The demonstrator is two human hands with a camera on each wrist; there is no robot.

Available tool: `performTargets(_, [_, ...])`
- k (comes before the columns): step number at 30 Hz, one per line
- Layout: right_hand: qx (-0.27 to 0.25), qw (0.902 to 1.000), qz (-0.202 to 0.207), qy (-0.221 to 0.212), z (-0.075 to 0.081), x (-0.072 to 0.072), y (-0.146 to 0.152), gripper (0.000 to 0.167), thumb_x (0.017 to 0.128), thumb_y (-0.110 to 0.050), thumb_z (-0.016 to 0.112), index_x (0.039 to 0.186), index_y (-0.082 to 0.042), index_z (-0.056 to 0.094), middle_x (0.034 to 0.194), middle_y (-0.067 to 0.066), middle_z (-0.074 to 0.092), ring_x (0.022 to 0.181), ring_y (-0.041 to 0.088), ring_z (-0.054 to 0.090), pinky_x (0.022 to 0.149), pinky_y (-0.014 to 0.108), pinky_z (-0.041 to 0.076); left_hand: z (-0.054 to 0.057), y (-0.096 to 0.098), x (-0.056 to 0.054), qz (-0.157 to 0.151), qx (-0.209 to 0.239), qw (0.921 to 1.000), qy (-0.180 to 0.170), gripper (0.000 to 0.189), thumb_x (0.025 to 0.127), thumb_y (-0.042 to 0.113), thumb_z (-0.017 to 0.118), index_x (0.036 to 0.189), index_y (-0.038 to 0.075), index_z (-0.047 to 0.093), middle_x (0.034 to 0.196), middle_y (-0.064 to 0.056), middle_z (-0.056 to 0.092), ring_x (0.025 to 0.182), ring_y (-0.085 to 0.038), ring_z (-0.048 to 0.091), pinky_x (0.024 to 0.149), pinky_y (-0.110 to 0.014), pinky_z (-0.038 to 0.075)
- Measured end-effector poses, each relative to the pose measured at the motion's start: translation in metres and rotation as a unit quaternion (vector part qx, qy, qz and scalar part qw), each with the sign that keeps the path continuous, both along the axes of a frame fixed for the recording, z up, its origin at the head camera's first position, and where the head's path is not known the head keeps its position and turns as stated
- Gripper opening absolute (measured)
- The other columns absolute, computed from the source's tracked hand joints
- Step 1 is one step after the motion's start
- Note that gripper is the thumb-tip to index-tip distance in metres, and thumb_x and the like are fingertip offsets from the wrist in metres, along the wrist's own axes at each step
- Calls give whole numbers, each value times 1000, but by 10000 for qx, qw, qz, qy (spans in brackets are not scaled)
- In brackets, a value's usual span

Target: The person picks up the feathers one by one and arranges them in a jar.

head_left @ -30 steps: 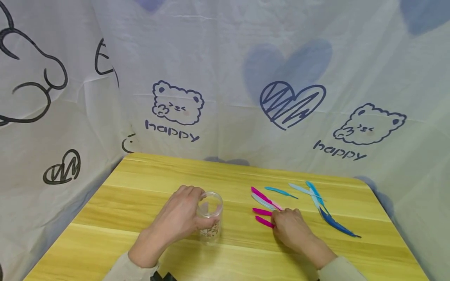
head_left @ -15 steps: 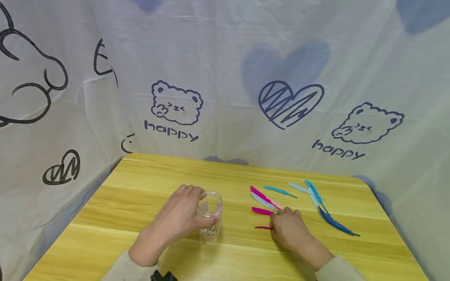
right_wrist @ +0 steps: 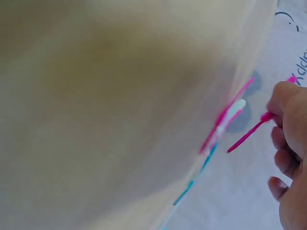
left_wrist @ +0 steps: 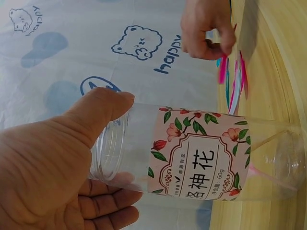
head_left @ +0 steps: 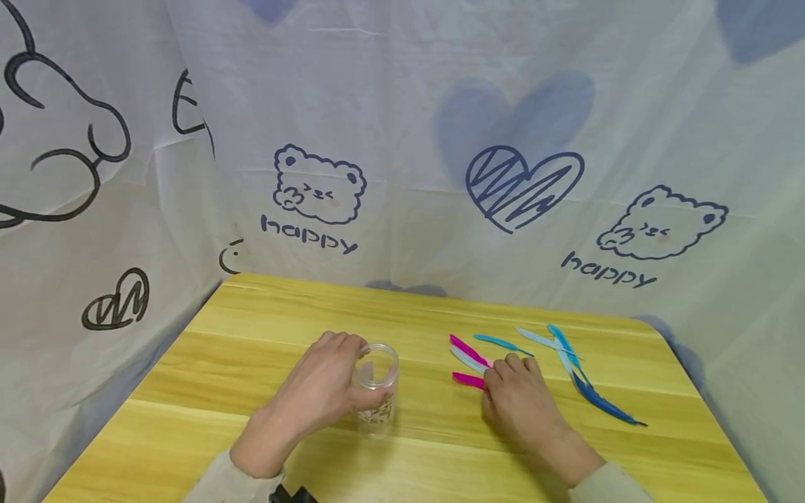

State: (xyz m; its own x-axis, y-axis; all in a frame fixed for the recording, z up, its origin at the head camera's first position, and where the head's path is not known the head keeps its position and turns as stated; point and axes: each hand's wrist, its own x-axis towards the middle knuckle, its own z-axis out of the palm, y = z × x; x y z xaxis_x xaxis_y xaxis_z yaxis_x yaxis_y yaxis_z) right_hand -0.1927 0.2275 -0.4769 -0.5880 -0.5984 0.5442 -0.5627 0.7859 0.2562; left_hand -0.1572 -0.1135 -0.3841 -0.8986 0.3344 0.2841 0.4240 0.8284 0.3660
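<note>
My left hand (head_left: 314, 388) grips a clear jar (head_left: 379, 412) near its open rim, thumb on one side and fingers on the other. The jar stands upright on the table; its pink floral label (left_wrist: 204, 153) faces the left wrist camera, and thin stems (left_wrist: 273, 178) show inside below it. With thumb and forefinger my right hand (head_left: 520, 402) pinches a magenta feather (right_wrist: 245, 137), whose thin quill sticks out below the fingers. Just beyond that hand lie a magenta feather (head_left: 467, 380), a pale blue feather (head_left: 467, 359) and another magenta feather (head_left: 464, 345).
A blue feather (head_left: 501, 343) lies behind the right hand. Farther right are crossed light blue feathers (head_left: 542, 338) and a dark blue feather (head_left: 604, 400). A printed white curtain (head_left: 402, 230) hangs behind the wood-grain table (head_left: 302, 300).
The nearest magenta feather has turned edge-on and left its place on the table, now in my right hand, which has shifted slightly up. My left hand and the jar stay put.
</note>
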Motion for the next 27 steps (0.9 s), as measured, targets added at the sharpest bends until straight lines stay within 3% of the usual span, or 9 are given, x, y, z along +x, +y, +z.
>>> performTargets(3, [-155,9997,125,108,5,-4,1,19,92,-22,60,79,-10,54,76,3,49,76,26,44,71,39,35,0,-1,0,-24,8,10000,13,63,79,52,87,114,2,71,104,-7,72,102,-25,62,91,-40,53])
performTargets(8, [-397,9986,231,251,17,-6,-1,43,111,-29,32,83,-8,58,78,4,52,77,27,46,71,40,34,-1,-3,1,-41,-5,10000,27,65,78,53,88,115,2,71,106,-8,72,103,-26,62,91,-41,53])
performTargets(13, [-512,9983,166,220,31,-6,-4,55,114,-36,23,85,-9,61,80,4,55,80,27,47,72,39,33,-1,-4,1,-40,37,10000,10,68,76,54,89,116,3,70,106,-8,72,103,-26,61,91,-40,53])
performTargets(17, [-551,9980,196,226,40,-6,-8,54,114,-36,25,87,-8,62,81,4,55,80,27,47,73,38,31,0,-3,1,-69,30,9999,101,68,77,54,89,117,2,70,108,-8,72,104,-26,61,91,-41,53])
performTargets(24, [-649,9970,344,256,57,-5,-17,25,106,-24,49,88,-9,60,81,3,55,80,27,48,73,39,32,1,-2,0,-126,-49,9996,255,67,78,53,88,117,1,70,108,-9,72,105,-27,63,93,-42,55])
performTargets(27, [-710,9966,356,209,65,-4,-22,24,106,-23,50,90,-9,61,82,4,56,83,27,50,74,39,33,1,-1,0,-149,-47,9994,308,66,78,52,88,116,1,70,108,-9,72,105,-27,63,92,-42,55])
